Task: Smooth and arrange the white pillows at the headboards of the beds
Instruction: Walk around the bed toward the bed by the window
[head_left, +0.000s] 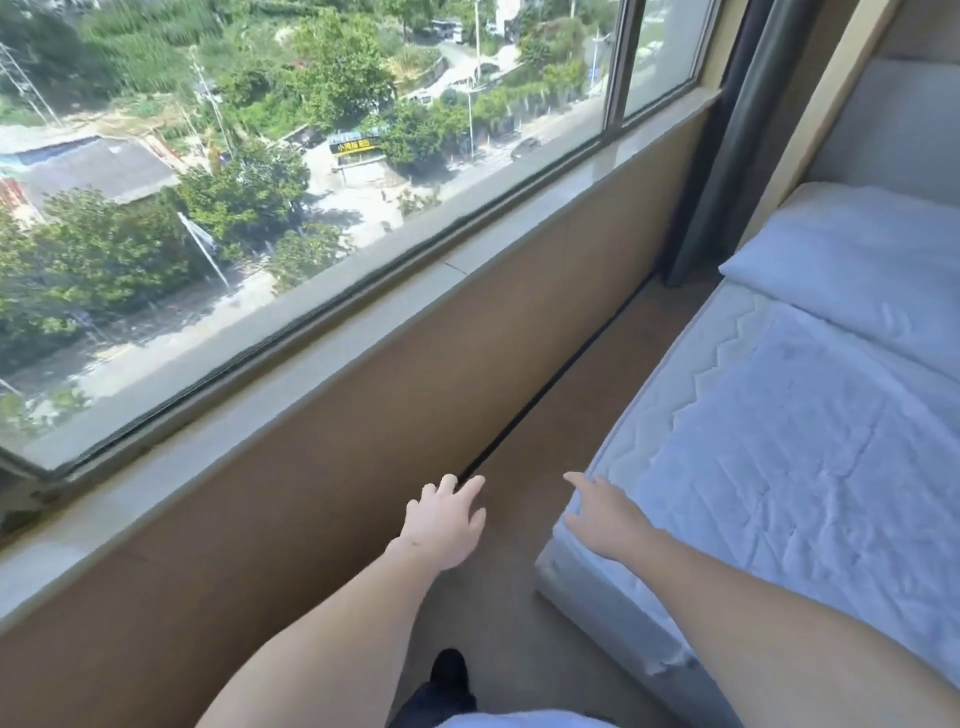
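A white pillow (862, 280) lies flat at the head of the bed (691, 374), against the grey padded headboard (904, 135) at the far right. A wrinkled white sheet (800, 467) covers the quilted mattress. My left hand (447, 522) is stretched forward over the narrow floor strip, fingers spread, holding nothing. My right hand (605, 519) reaches toward the near left edge of the mattress, fingers apart and empty. Both hands are well short of the pillow.
A wide window (291, 182) with a pale sill (332, 358) runs along the left above a tan wall panel. A dark curtain (727, 156) hangs in the far corner. A narrow carpeted aisle (550, 431) separates wall and bed. My dark shoe (449, 670) shows below.
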